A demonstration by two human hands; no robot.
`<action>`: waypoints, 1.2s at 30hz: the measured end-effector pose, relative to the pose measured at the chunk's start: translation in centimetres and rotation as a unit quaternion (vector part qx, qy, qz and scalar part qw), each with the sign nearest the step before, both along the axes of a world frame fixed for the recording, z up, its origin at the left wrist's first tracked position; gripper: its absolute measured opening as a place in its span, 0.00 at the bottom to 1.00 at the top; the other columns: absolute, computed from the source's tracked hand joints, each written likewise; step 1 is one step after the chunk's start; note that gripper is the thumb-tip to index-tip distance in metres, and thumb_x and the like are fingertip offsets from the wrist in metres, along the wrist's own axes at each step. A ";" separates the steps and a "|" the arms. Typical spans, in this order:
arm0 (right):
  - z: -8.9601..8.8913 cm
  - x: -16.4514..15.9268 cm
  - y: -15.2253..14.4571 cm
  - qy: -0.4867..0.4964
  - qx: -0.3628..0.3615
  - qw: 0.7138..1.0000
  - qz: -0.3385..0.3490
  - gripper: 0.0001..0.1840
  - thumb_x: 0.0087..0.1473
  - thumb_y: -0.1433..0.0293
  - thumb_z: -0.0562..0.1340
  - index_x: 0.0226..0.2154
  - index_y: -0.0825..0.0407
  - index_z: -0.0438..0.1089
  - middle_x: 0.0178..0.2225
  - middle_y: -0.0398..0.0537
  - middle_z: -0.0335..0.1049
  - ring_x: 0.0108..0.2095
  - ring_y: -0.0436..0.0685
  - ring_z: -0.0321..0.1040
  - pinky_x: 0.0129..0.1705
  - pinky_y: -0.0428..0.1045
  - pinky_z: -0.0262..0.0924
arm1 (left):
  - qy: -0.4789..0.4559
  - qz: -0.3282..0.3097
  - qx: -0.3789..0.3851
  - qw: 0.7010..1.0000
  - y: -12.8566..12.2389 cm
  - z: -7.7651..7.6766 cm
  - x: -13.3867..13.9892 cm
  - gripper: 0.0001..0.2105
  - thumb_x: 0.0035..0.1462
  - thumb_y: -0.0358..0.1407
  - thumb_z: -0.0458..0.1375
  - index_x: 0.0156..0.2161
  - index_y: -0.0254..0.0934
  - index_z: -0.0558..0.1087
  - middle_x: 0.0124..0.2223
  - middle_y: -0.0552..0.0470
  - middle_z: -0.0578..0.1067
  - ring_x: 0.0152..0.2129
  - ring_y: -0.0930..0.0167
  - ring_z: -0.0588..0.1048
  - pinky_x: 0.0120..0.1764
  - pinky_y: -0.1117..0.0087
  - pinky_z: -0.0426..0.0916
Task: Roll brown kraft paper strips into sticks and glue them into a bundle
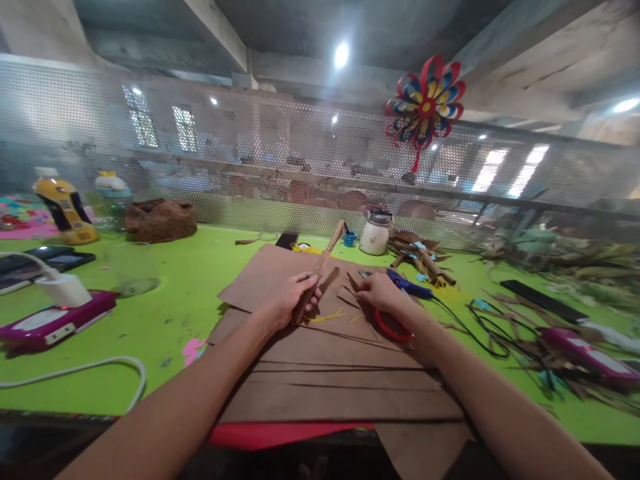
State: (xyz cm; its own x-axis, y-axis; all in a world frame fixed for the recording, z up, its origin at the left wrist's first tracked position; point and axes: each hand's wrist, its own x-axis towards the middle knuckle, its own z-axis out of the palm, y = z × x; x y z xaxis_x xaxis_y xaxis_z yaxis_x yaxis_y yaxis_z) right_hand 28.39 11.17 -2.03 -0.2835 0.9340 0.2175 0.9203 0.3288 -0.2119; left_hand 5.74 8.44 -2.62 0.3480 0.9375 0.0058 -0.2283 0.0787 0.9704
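My left hand (299, 297) is closed around a long, thin brown paper stick (331, 247), which tilts up and away to the right. My right hand (381, 293) pinches what looks like a small brown paper scrap (352, 281) just to the right of it. Red-handled scissors (395, 328) lie beneath my right hand and wrist. Beyond that hand rests a blue glue gun (411, 287) with a black cord. Brown paper sheets (340, 393) are stacked under both hands, with loose yellow strands (325, 317) on top.
A white jar (376, 233) and a small blue pot (349, 239) stand at the back, near brown scraps (420, 257). Purple power strips (60, 323) sit on both sides. At left are a clear cup (133, 270), a yellow bottle (65, 207) and a brown pouch (160, 220).
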 end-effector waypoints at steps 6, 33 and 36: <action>0.5 -0.4 -1.3 0.333 -0.127 0.930 0.092 0.15 0.45 0.60 0.60 0.26 0.57 0.71 0.17 0.41 0.64 0.18 0.47 0.57 0.23 0.44 0.51 | -0.004 0.001 0.015 1.000 -0.3 0.1 0.2 0.10 0.49 0.40 0.57 0.31 0.34 0.63 0.23 0.55 0.67 0.14 0.81 0.63 0.16 0.80 0.56; 0.1 -5.2 -4.0 0.467 -0.087 0.876 0.087 0.13 0.41 0.63 0.62 0.26 0.57 0.71 0.20 0.43 0.67 0.20 0.48 0.59 0.22 0.43 0.53 | -0.016 -0.026 0.068 0.997 -1.3 -0.5 1.3 0.22 0.41 0.35 0.63 0.44 0.35 0.67 0.30 0.53 0.69 0.19 0.80 0.65 0.18 0.80 0.54; 0.5 -5.8 -4.4 0.453 -0.051 0.887 0.073 0.10 0.40 0.65 0.62 0.22 0.56 0.69 0.19 0.43 0.66 0.20 0.48 0.60 0.22 0.44 0.55 | -0.006 -0.019 0.074 0.997 -1.4 -0.5 1.4 0.21 0.41 0.34 0.63 0.43 0.34 0.68 0.30 0.53 0.68 0.20 0.80 0.64 0.19 0.79 0.55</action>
State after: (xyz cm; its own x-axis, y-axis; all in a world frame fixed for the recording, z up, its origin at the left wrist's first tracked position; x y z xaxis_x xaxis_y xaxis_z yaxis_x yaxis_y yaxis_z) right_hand 22.58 6.76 -1.55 -0.1546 0.9296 0.3346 0.3065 0.3671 -0.8782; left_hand 7.11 7.07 -3.16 0.3823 0.9121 0.1481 -0.2402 -0.0567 0.9691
